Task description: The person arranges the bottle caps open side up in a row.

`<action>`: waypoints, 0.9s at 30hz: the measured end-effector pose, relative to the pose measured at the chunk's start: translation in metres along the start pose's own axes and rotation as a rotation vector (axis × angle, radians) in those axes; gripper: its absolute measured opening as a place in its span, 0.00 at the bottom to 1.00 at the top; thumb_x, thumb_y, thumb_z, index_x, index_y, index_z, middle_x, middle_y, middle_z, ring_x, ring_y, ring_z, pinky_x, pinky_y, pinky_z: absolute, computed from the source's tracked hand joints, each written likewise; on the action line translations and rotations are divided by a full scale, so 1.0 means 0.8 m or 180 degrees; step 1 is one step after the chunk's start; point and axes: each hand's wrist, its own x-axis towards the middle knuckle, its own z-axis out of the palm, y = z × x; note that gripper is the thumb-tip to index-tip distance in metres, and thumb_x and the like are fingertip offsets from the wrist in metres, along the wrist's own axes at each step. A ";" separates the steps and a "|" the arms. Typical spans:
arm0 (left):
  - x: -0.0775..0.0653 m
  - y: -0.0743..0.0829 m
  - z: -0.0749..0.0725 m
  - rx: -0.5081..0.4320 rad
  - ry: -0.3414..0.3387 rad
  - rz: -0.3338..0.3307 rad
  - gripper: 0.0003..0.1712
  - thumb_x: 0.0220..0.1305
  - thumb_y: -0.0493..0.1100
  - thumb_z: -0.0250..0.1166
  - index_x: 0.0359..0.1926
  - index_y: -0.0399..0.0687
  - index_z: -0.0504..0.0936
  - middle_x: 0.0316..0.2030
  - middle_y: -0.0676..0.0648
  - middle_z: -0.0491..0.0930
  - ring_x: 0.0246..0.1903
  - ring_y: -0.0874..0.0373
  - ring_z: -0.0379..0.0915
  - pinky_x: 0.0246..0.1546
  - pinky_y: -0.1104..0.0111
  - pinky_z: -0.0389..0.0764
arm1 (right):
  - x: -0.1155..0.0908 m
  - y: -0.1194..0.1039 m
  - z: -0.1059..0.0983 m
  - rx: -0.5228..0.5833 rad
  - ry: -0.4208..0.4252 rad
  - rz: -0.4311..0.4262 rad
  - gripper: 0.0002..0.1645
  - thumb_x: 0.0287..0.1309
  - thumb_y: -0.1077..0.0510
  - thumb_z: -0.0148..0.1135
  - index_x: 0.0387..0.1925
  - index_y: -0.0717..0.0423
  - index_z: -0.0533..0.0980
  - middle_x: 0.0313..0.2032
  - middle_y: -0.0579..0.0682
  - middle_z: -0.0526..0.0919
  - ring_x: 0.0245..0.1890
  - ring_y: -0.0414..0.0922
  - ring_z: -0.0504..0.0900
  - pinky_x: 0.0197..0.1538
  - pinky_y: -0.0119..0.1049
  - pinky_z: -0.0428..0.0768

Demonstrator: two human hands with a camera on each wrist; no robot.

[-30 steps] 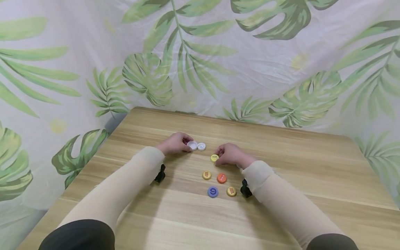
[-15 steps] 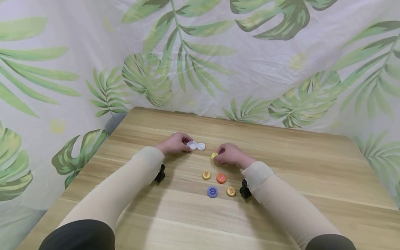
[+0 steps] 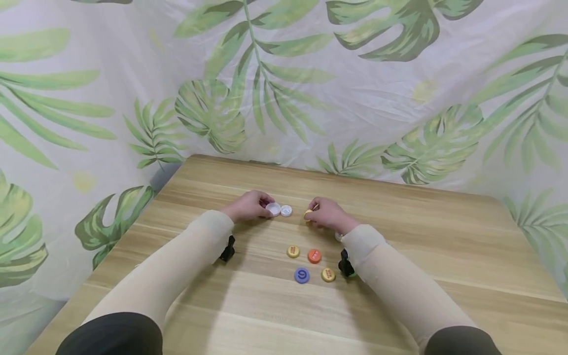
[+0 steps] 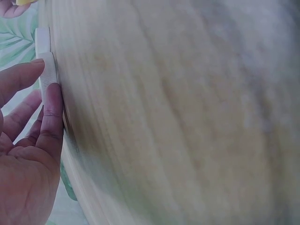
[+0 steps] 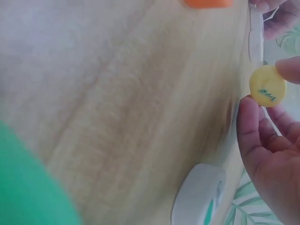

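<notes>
My left hand [image 3: 249, 205] grips the rim of a white bottle cap [image 3: 273, 209] that lies hollow side up on the table; thumb and fingers sit on either side of it in the left wrist view. Against its right side lies a smaller white cap [image 3: 286, 210]. To the right, my right hand [image 3: 332, 215] pinches a yellow bottle cap [image 5: 268, 86] by its edge, raised and tipped so that its face with dark print shows in the right wrist view. Below the hands lie a yellow cap [image 3: 293, 251] and an orange cap [image 3: 314, 256].
Nearer me lie a blue cap [image 3: 301, 275] and another yellow cap [image 3: 328, 274]. A white cap [image 5: 199, 194] lies beneath the right wrist, mostly hidden from the head view. Something green [image 5: 28, 187] is close to the right wrist camera. A leaf-print cloth [image 3: 284, 88] hangs behind the wooden table [image 3: 248, 296].
My right hand has tilted the yellow cap from face up to nearly on edge and lifted it slightly up and right. The left hand stays on the white cap.
</notes>
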 end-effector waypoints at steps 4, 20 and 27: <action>-0.001 0.000 -0.001 -0.0042 -0.0027 0.0017 0.26 0.64 0.33 0.71 0.61 0.27 0.78 0.53 0.35 0.81 0.52 0.47 0.76 0.54 0.60 0.79 | 0.006 -0.003 -0.002 -0.0116 0.0113 -0.0017 0.16 0.54 0.64 0.71 0.42 0.62 0.75 0.36 0.51 0.78 0.29 0.43 0.74 0.32 0.32 0.74; -0.004 -0.009 0.006 -0.0077 -0.0009 -0.0026 0.26 0.62 0.32 0.72 0.60 0.27 0.79 0.51 0.36 0.81 0.50 0.47 0.76 0.54 0.58 0.78 | 0.013 -0.011 0.011 -0.0984 0.0068 -0.0147 0.25 0.48 0.64 0.73 0.50 0.66 0.81 0.46 0.56 0.83 0.48 0.51 0.80 0.57 0.43 0.77; 0.001 -0.002 0.000 -0.0040 0.0031 0.0036 0.26 0.62 0.34 0.72 0.60 0.28 0.79 0.50 0.38 0.81 0.48 0.49 0.76 0.54 0.58 0.77 | 0.017 -0.015 0.005 -0.0874 0.0181 -0.0114 0.22 0.52 0.66 0.71 0.51 0.67 0.81 0.47 0.58 0.83 0.47 0.50 0.80 0.56 0.42 0.78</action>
